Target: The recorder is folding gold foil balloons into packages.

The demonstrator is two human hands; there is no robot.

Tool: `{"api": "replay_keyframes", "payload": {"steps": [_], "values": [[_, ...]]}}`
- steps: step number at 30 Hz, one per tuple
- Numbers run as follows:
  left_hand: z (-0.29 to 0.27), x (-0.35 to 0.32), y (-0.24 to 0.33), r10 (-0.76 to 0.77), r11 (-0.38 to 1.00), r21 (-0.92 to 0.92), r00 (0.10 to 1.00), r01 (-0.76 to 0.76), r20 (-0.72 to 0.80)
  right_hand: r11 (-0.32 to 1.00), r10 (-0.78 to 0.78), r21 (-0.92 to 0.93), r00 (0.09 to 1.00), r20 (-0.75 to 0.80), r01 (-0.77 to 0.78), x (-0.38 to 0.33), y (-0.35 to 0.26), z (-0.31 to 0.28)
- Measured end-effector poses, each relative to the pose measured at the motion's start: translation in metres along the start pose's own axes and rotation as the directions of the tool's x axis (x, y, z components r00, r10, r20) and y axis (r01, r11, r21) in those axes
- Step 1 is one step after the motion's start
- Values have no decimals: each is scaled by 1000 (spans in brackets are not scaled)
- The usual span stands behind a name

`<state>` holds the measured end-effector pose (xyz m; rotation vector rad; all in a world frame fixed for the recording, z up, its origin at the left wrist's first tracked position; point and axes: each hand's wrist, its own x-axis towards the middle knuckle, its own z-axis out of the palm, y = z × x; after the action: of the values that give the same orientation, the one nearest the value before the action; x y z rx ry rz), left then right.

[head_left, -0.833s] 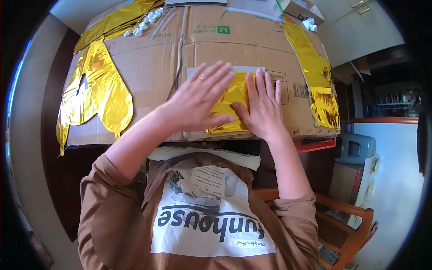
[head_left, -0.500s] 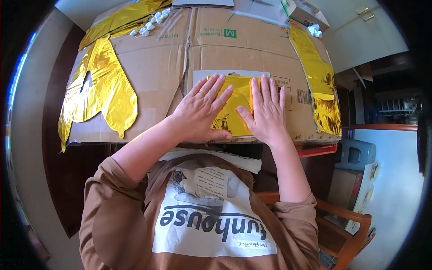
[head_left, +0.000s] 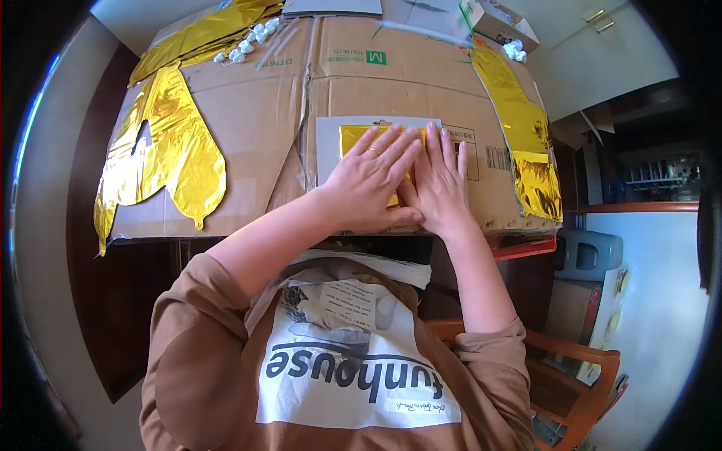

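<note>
A folded gold foil balloon (head_left: 350, 138) lies on a pale card with a hanging slot (head_left: 328, 154), near the front edge of the cardboard surface. My left hand (head_left: 374, 180) rests flat over the foil, palm down, fingers stretched out, a ring on one finger. Beside it, my right hand (head_left: 442, 184) lies flat along the foil's right side with its fingers extended. The two hands meet, the left fingertips by the right hand's thumb and index finger. Most of the folded foil is hidden under them.
A large flattened gold foil balloon (head_left: 162, 150) hangs toward the left edge of the cardboard (head_left: 248, 113). More gold foil strips lie at the far left (head_left: 192, 41) and along the right (head_left: 511, 113). White knotted bits (head_left: 244, 46) sit at the back. A wooden chair (head_left: 579, 406) stands at right.
My left hand has slid to the right across the folded foil until it meets the right hand. The foil's left part is now uncovered. The right hand has stayed nearly in place.
</note>
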<state>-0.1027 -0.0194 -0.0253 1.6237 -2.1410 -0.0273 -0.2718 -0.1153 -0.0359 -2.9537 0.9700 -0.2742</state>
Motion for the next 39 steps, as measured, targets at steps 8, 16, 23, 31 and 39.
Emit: {"api": "replay_keyframes", "payload": {"steps": [8, 16, 23, 31, 39], "values": [[-10, -18, -16, -71, 997, 12, 989, 70, 127, 1000, 8, 13, 1000, -14, -8, -3, -2, -1], [-2, 19, 7, -57, 997, -45, 992, 62, 110, 1000, 12, 12, 999, -31, -12, 1, 1, 6], [6, 9, -5, -74, 994, -71, 994, 80, 74, 999, 39, 20, 999, 6, -40, 1, -3, -3], [-3, -4, -8, -142, 989, -26, 984, 145, 107, 1000, 11, -6, 1000, -23, -11, -1, 0, 0], [-40, -41, -29, -264, 963, 114, 938, 244, 225, 999, 10, 31, 999, -34, -9, -3, -2, -2]]}}
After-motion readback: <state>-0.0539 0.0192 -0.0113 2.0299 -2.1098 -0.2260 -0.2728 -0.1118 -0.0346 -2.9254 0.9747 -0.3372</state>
